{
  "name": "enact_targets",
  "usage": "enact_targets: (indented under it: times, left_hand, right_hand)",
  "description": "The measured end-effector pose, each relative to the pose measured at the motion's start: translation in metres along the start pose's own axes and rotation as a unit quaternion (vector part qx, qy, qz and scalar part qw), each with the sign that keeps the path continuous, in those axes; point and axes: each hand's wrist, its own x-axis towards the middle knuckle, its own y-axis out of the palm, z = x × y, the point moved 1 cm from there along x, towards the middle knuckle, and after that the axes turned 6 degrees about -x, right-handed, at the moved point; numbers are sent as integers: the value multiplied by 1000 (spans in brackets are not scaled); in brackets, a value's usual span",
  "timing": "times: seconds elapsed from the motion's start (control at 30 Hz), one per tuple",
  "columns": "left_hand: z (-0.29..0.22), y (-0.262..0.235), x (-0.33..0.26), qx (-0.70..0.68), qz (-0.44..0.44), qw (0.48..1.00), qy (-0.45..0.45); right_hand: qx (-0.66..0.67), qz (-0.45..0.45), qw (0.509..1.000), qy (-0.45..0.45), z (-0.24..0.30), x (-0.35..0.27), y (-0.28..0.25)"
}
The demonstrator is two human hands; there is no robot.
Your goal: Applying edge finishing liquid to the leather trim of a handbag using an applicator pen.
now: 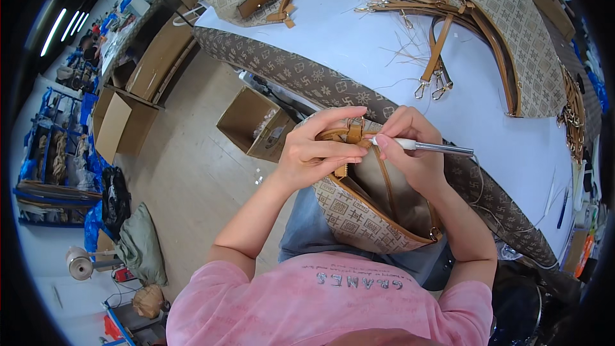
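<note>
On my lap rests a beige patterned handbag (pixel 355 213) with brown leather trim, its mouth open and its pale lining showing. My left hand (pixel 304 156) is closed on the bag's top edge, thumb and fingers around a brown strap tab (pixel 354 132) with a metal ring. A bit of yellowish zip shows under those fingers. In my right hand (pixel 416 141) is a pen-shaped tool (pixel 445 148), white at one end and silver at the other. Its white tip points left and meets the trim beside my left fingertips; the exact contact is hidden by the fingers.
Ahead stands a white-topped table (pixel 307 19) with a dark patterned cloth (pixel 288 67) along its near edge. Brown straps with metal clips (pixel 435 57) and patterned bag pieces (pixel 525 32) lie on it. An open cardboard box (pixel 256 125) sits on the floor at left.
</note>
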Motion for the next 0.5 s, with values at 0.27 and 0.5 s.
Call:
enact_targets:
  times: [0.27,0.5]
  left_hand:
    - [2,-1,0,14,4,1000,2]
    - [1,0,0,6,2,1000,-3]
  right_hand:
    - [-56,-18,998,-14,-3,-1,4]
    - [-79,-48,994,-58,-4,0,7]
